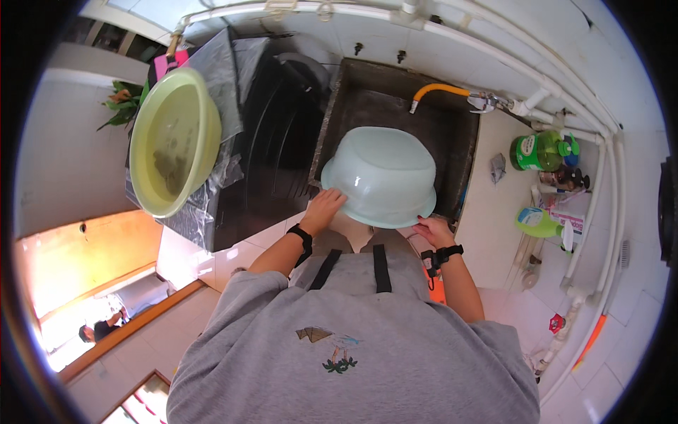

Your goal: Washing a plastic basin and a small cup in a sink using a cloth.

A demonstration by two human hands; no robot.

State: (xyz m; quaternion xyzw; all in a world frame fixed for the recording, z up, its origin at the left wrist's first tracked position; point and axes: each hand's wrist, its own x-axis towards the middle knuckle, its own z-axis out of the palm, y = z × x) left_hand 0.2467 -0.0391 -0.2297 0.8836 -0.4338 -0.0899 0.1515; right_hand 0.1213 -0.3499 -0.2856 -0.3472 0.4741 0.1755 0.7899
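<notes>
A pale blue-green plastic basin (383,172) is tipped over the near part of the dark sink (325,126), its underside facing up and away from me. My left hand (325,209) is closed on the basin's rim at the near left. On the near right, my right hand (433,230) grips the same rim with its fingers and thumb. The inside of the basin is hidden from view. Beyond it, an orange hose (439,87) runs from a metal tap (482,103) and hangs over the sink.
Left of the sink, a yellow-green basin (206,113) with some water and something dark in it stands on a black, plastic-covered appliance (272,134). Green bottles (537,152) line the right-hand ledge. White pipes (487,44) run along the wall. Far lower left, a person (106,326) shows through an opening.
</notes>
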